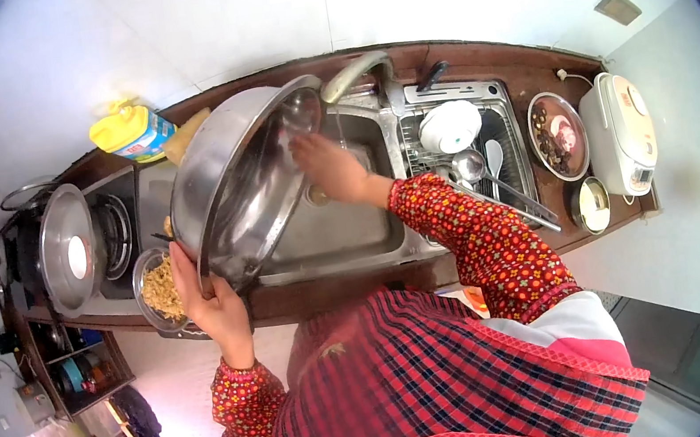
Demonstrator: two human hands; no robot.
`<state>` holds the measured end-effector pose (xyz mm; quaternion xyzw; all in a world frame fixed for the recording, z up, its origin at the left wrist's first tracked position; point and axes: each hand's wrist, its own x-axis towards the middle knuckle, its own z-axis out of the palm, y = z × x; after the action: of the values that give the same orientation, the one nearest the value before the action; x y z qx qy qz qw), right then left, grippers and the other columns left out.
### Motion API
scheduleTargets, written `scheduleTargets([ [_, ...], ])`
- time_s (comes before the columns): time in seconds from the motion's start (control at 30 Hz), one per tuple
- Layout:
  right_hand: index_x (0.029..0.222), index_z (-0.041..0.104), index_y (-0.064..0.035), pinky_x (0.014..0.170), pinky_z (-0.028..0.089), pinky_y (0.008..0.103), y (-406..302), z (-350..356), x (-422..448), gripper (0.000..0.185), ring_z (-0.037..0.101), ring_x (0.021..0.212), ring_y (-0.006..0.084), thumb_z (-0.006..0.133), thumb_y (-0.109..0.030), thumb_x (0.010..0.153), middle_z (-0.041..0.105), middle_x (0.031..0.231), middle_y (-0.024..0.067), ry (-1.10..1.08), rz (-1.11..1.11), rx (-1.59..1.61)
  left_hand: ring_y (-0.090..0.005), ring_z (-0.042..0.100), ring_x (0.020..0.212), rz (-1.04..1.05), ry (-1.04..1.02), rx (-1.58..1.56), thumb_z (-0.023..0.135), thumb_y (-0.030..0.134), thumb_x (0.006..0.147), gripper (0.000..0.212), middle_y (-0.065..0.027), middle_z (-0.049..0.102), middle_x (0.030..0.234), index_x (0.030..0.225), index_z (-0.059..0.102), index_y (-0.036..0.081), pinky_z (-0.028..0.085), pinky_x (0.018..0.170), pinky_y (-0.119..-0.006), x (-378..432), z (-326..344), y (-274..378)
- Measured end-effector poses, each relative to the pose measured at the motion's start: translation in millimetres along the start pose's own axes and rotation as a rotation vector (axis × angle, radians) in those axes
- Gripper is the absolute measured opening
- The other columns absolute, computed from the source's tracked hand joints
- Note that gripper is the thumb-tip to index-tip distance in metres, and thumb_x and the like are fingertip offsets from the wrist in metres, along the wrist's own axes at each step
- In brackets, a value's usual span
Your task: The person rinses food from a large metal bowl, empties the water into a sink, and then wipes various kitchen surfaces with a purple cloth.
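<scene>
My left hand [215, 308] grips the near rim of a large stainless steel basin [223, 176], thumb on the outer side. The basin is tilted on its side over the left part of a steel sink [339, 233], its mouth turned right. My right hand [333, 167] is stretched out, slightly blurred, with nothing visible in it. Its fingertips are at the basin's mouth; whether they touch the inner wall I cannot tell. Behind it, a thin stream of water [340, 127] runs from the curved faucet [363, 72] into the sink.
Left are a bowl of shredded food [160, 291], a yellow-capped jug [130, 134], a steel pan [68, 258] and a gas burner [116, 234]. Right are a dish rack [508, 149] with white bowls [450, 126] and a ladle [469, 166], a plate of food [558, 135] and a rice cooker [620, 133].
</scene>
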<state>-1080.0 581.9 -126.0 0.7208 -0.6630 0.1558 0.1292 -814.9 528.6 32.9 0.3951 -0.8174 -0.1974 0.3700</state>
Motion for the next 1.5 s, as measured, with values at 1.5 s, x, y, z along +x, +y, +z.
scheduleTargets([
  [1.5,0.089,0.069,-0.0108,0.070,0.052,0.0395,-11.1,171.4,-127.6,0.020,0.063,0.084,0.0302,0.060,-0.021,0.075,0.065,0.095,0.0124,-1.206,0.385,0.187,-0.0267,0.050,0.107,-0.968,0.534,-0.713,0.053,-0.010,0.077,0.047,-0.0163,0.049,0.120,0.123,0.043,-0.007,0.044,0.090,-0.041,-43.2,-83.7,-73.1],
])
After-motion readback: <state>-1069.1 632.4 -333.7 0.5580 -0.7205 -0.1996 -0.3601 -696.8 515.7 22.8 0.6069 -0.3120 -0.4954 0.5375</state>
